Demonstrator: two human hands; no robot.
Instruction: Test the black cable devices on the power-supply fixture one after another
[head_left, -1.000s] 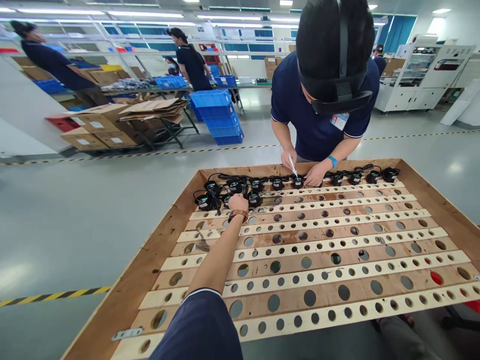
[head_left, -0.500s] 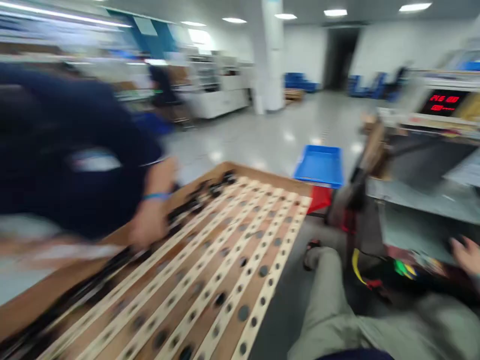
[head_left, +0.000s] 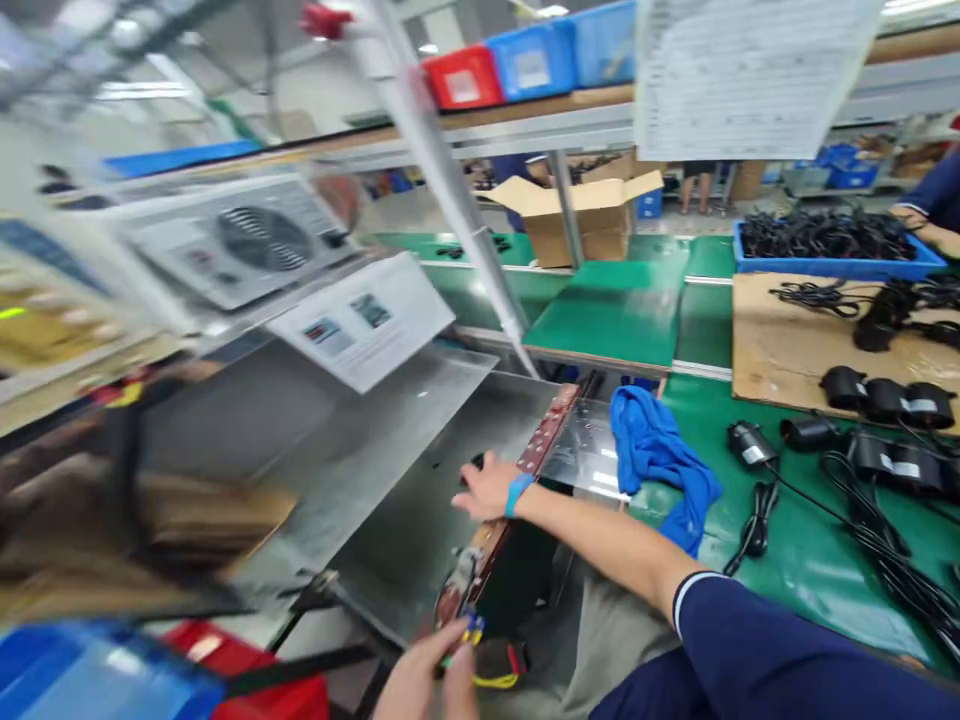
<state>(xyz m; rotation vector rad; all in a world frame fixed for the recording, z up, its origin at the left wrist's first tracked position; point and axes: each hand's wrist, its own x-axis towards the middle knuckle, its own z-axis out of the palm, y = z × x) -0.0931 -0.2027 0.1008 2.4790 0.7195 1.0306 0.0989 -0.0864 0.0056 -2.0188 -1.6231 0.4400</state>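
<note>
Farthest left of my hands I make out a blue plastic bin [head_left: 90,672] and a red plastic bin [head_left: 274,692] beside it, both too blurred for me to read their contents.

My left hand [head_left: 417,676] sits at the near end of a long, narrow brown strip with pale studs [head_left: 552,424]. Its thumb and fingers stand apart beside small blue-and-yellow pieces [head_left: 473,628]; I can't tell whether it pinches one.

The strip's long axis runs from there away and to the right, along the edge of a flat grey metal surface [head_left: 409,535]. My right hand [head_left: 489,490] is farther up it, the wrist crossing over the strip and the fingers spread above the grey metal. A small black piece [head_left: 478,461] is at those fingertips, whether gripped or merely touched I can't tell. So the left hand is nearer the strip's close end, the right nearer its middle.

Right of my right hand, a crumpled blue cloth [head_left: 658,455] lies at the edge of the green desk [head_left: 806,570]. Farther right are black cylindrical parts with cables [head_left: 751,445], and beyond them a shallow blue plastic tray [head_left: 832,268] heaped with black cables [head_left: 829,234].
</note>
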